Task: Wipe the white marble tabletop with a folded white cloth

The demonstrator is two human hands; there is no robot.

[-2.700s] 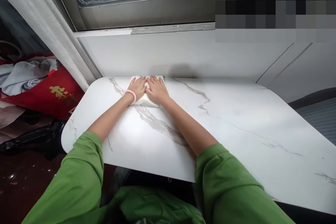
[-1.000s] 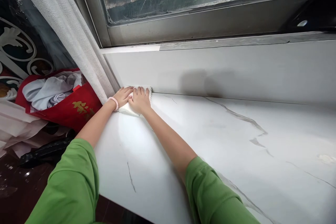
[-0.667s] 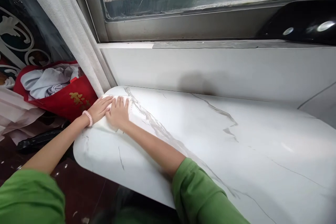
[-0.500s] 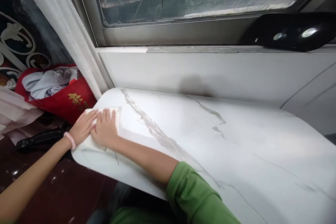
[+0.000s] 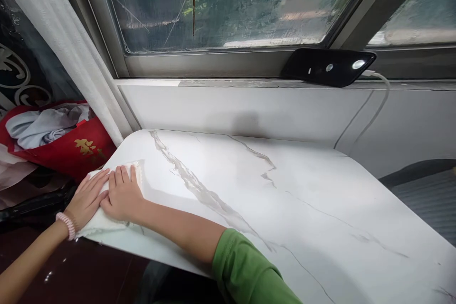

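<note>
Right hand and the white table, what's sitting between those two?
A white cloth. The head view shows it spread on the table, with the right hand resting flat on top.

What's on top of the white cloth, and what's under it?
The left hand and right hand lie on the white cloth. It rests on the marbled tabletop, which shows beside it; whatever is directly underneath is covered and can't be seen.
</note>
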